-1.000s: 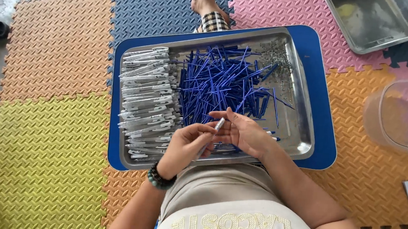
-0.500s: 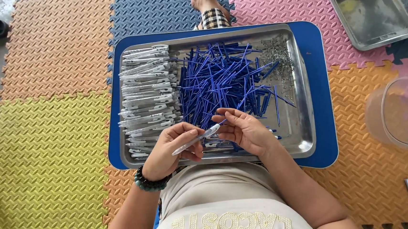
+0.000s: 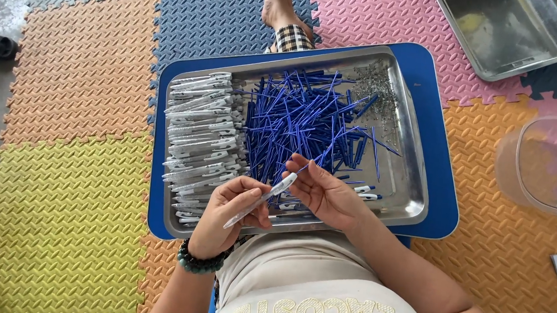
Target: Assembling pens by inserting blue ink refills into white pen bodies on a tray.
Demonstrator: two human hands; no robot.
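A white pen barrel [image 3: 259, 201] is pinched in the grip of the left hand [image 3: 232, 212], tilted so its open end faces the right hand [image 3: 328, 196]. A thin blue refill [image 3: 310, 165] is pinched between the right fingertips, its tip brought close to that opening, apparently so the two line up. Both are held just above the near edge of the steel tray [image 3: 412, 205], where blue refills [image 3: 300, 122] are heaped beside stacked white barrels [image 3: 198, 131], within easy reach

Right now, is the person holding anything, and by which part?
Yes: the left hand grips a white pen barrel by its lower half. The right hand pinches a thin blue refill near its end.
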